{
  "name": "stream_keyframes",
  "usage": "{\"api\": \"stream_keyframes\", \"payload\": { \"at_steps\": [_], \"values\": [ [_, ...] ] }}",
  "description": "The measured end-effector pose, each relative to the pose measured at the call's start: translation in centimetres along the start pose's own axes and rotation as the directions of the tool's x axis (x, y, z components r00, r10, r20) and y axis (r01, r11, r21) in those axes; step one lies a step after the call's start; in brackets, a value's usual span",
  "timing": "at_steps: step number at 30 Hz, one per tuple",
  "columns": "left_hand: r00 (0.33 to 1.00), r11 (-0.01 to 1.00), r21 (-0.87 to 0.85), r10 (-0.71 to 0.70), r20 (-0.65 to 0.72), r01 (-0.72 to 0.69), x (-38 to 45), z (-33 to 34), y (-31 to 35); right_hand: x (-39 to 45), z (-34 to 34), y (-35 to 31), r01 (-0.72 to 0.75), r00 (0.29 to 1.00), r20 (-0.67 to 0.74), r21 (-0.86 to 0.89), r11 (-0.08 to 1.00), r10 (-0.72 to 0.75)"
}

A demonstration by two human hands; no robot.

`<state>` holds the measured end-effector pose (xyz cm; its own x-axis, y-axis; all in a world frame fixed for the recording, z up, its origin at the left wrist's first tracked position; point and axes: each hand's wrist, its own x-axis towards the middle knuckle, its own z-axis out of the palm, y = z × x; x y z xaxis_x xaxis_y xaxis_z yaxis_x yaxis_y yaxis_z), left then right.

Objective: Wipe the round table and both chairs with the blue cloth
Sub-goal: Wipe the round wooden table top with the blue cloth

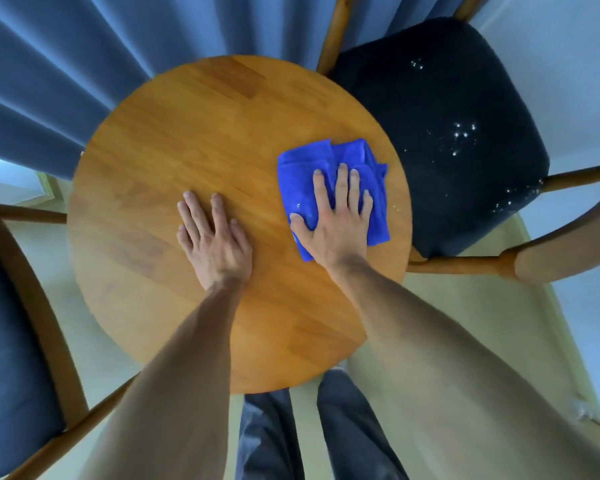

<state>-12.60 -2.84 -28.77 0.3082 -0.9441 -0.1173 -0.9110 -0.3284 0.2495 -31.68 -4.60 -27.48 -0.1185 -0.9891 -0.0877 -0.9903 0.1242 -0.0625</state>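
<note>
A blue curtain (66,64) hangs in folds behind the far edge of the round table (194,133), whose wooden top fills the middle of the view. The right chair (447,140) stands tight against the table's right edge, its dark seat dotted with pale specks, its wooden arm reaching past the table's near right edge. The left chair (11,341) sits just off the table's left edge, with a strip of pale floor (111,355) between its wooden frame and the rim. The far and left parts of the tabletop lie bare. The person's legs in dark trousers (343,427) stand at the near edge. The blue cloth (333,157), crumpled and folded, lies near the right edge of the table, just inside the rim. The right hand (336,220) presses flat on the cloth with fingers straight and slightly spread. The left hand (215,237) rests palm down on the bare wood near the table's middle, fingers straight and slightly apart, close beside the cloth but not touching it.
</note>
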Motion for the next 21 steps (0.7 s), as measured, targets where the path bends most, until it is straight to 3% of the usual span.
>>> {"api": "stream_keyframes", "payload": {
  "at_steps": [16,21],
  "values": [
    [0.997,0.997,-0.011,-0.071,-0.003,0.071,0.6,-0.5,0.9,1.2,0.5,0.1,0.007,0.999,-0.049,0.017,1.000,-0.006],
    [0.997,0.998,-0.014,-0.069,-0.030,0.069,0.8,-0.1,0.5,7.4,0.0,-0.7,-0.048,0.997,-0.064,0.040,0.998,0.051]
  ]
}}
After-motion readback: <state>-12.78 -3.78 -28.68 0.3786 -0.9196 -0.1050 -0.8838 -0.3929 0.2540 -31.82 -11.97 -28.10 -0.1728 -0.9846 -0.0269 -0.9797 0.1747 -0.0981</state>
